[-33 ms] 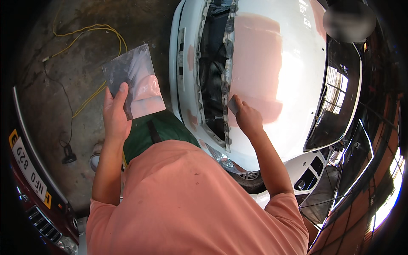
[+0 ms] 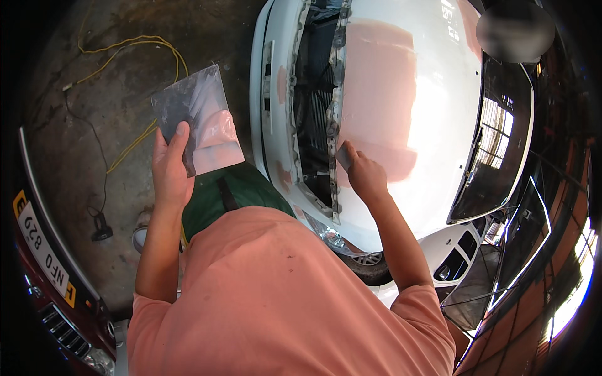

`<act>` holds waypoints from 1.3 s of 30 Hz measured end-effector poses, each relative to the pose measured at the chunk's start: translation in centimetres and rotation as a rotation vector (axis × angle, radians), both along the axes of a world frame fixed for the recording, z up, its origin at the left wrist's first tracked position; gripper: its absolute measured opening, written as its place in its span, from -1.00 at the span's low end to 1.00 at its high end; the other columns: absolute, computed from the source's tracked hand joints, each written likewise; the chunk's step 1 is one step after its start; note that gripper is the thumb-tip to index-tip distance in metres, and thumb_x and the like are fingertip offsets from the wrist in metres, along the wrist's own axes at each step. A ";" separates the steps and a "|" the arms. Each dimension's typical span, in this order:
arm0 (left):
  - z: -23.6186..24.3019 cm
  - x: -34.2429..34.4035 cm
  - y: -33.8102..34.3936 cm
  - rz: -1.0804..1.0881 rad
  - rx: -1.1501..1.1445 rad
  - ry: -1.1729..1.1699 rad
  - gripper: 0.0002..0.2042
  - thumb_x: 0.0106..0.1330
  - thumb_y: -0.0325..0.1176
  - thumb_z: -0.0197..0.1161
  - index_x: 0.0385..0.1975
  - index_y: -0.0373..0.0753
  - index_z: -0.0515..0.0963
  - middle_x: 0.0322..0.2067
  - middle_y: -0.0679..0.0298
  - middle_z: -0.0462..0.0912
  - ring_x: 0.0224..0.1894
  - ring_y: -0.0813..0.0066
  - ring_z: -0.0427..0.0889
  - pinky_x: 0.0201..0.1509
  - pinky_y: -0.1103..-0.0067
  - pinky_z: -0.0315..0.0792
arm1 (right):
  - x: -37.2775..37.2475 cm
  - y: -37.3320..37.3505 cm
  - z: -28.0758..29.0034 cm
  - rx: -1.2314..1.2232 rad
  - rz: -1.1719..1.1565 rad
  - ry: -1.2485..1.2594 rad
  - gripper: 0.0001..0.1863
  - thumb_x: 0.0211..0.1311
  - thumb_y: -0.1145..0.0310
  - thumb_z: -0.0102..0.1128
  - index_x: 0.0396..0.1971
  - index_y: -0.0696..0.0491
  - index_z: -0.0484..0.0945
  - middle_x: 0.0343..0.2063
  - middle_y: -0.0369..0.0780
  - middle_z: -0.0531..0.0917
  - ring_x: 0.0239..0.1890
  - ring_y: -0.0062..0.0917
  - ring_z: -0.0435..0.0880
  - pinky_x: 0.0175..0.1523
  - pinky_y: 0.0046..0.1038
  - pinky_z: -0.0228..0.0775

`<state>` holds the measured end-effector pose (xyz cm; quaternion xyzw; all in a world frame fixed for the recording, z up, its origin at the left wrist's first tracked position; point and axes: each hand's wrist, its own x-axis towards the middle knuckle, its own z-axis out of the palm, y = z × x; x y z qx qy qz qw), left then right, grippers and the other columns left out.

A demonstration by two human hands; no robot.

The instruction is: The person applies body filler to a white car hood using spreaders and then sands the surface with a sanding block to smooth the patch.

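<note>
My left hand (image 2: 169, 169) grips a flat square mixing board (image 2: 174, 103), thumb on top, out over the floor to the left of the car. A glossy mound of pink body filler (image 2: 217, 128) lies on the board's right part, with a smoothed pink band below it. In my right hand (image 2: 368, 175) is a small grey spreader (image 2: 343, 156), held at the front edge of the white car's hood (image 2: 436, 113). Beside it on the hood spreads a broad patch of pink filler (image 2: 379, 75); its lower strip near my hand looks darker. My fingers partly hide the spreader.
The open front gap (image 2: 316, 94) of the car runs along the hood's edge. A yellow cable (image 2: 135, 44) and a black plug (image 2: 100, 227) lie on the floor. A dark red car (image 2: 69, 313) stands at lower left, a white vehicle (image 2: 454, 257) at right.
</note>
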<state>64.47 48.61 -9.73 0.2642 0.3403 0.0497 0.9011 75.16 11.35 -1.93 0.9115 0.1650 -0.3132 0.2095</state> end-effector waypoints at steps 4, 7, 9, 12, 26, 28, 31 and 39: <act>0.4 0.1 -0.2 0.004 0.004 0.024 -0.62 0.54 -0.29 0.19 0.26 -0.22 0.35 0.13 0.23 0.55 0.14 0.41 0.57 0.24 0.40 0.47 | -1.2 -1.3 -0.4 0.010 0.073 0.009 -0.33 0.27 0.51 0.07 0.42 -0.03 0.29 -0.18 -0.14 0.70 -0.27 -0.17 0.77 -0.23 -0.18 0.63; 0.5 0.1 -0.3 -0.008 0.013 0.012 -0.61 0.54 -0.29 0.19 0.27 -0.23 0.35 0.13 0.24 0.55 0.15 0.41 0.56 0.25 0.40 0.47 | -2.1 -1.8 -0.3 -0.006 0.089 0.040 -0.33 0.26 0.51 0.07 0.42 0.01 0.29 -0.19 -0.13 0.69 -0.27 -0.19 0.77 -0.24 -0.20 0.64; 0.3 0.1 -0.4 -0.011 0.004 0.004 -0.61 0.54 -0.29 0.19 0.27 -0.23 0.35 0.14 0.24 0.55 0.15 0.41 0.56 0.25 0.41 0.47 | -2.7 -2.2 -0.3 -0.012 0.101 0.062 -0.33 0.26 0.51 0.08 0.42 0.04 0.28 -0.21 -0.13 0.69 -0.28 -0.20 0.77 -0.24 -0.21 0.64; 0.0 -0.1 -0.5 -0.018 -0.001 -0.002 -0.61 0.54 -0.29 0.19 0.28 -0.23 0.35 0.14 0.24 0.55 0.16 0.41 0.56 0.25 0.41 0.46 | -3.8 -2.8 -0.3 -0.034 0.117 0.096 -0.33 0.26 0.50 0.08 0.42 0.06 0.27 -0.21 -0.12 0.68 -0.29 -0.21 0.77 -0.25 -0.22 0.64; -0.9 -0.4 -3.4 -0.117 -0.080 0.069 -0.57 0.53 -0.34 0.19 0.32 -0.26 0.34 0.17 0.24 0.54 0.18 0.43 0.54 0.30 0.45 0.43 | -7.7 -0.4 9.3 0.214 -0.332 0.002 -0.47 0.34 0.45 0.10 0.31 0.06 0.34 -0.16 -0.01 0.73 -0.23 -0.06 0.74 -0.18 -0.11 0.56; 1.2 0.3 -4.7 -0.138 -0.089 0.058 -0.58 0.52 -0.35 0.20 0.31 -0.26 0.35 0.16 0.24 0.55 0.17 0.44 0.55 0.29 0.45 0.43 | -7.8 -0.3 11.2 0.482 -0.300 -0.154 -0.56 0.32 0.47 0.15 0.20 0.07 0.40 -0.21 -0.01 0.74 -0.23 -0.06 0.74 -0.18 -0.12 0.57; 4.3 1.7 -6.8 -0.180 -0.178 0.012 -0.61 0.52 -0.35 0.19 0.28 -0.24 0.37 0.12 0.26 0.58 0.14 0.45 0.57 0.27 0.46 0.45 | -7.5 2.8 12.0 0.867 -0.427 -0.244 -0.74 0.26 0.66 0.19 -0.13 0.10 0.39 -0.19 -0.02 0.70 -0.13 -0.14 0.75 -0.08 -0.29 0.59; 12.7 4.7 -8.3 -0.394 -0.168 -0.083 -0.70 0.53 -0.31 0.14 0.17 -0.23 0.38 0.04 0.21 0.57 0.06 0.34 0.62 0.16 0.34 0.57 | -8.1 10.4 10.4 1.501 -0.135 -0.312 -0.31 0.00 0.80 0.29 0.20 0.06 0.43 0.19 0.02 0.44 0.21 -0.06 0.51 0.32 -0.23 0.39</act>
